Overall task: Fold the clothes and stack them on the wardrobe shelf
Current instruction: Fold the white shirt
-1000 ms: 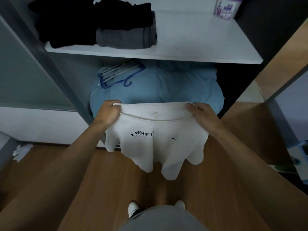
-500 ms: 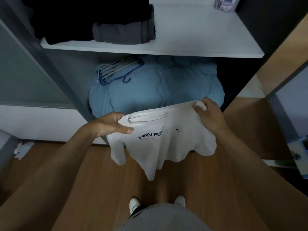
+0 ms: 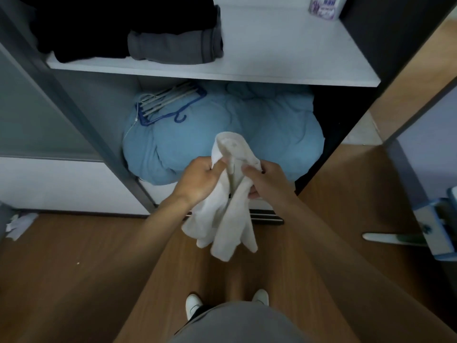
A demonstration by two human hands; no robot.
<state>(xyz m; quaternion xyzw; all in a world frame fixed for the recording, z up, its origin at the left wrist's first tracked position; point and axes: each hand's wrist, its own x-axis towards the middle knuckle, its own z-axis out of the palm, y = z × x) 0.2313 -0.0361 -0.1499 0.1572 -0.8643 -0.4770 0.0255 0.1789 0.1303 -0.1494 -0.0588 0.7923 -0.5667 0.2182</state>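
below the wardrobe shelf (image 3: 272, 70), both hands are meeting — left hand (image 3: 200, 181) and right hand (image 3: 265, 179). their fingers are clenching the bunched white t-shirt (image 3: 230, 219).

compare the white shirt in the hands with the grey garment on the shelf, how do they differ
The white shirt is pale; the grey garment is dark. The white shirt hangs loose and bunched in mid-air, gripped by the left hand and right hand; the grey garment lies neatly folded on the wardrobe shelf, beside black clothes. Both are soft clothing.

Purple-labelled container (image 3: 326, 6) on shelf — print seemingly present, unreadable.
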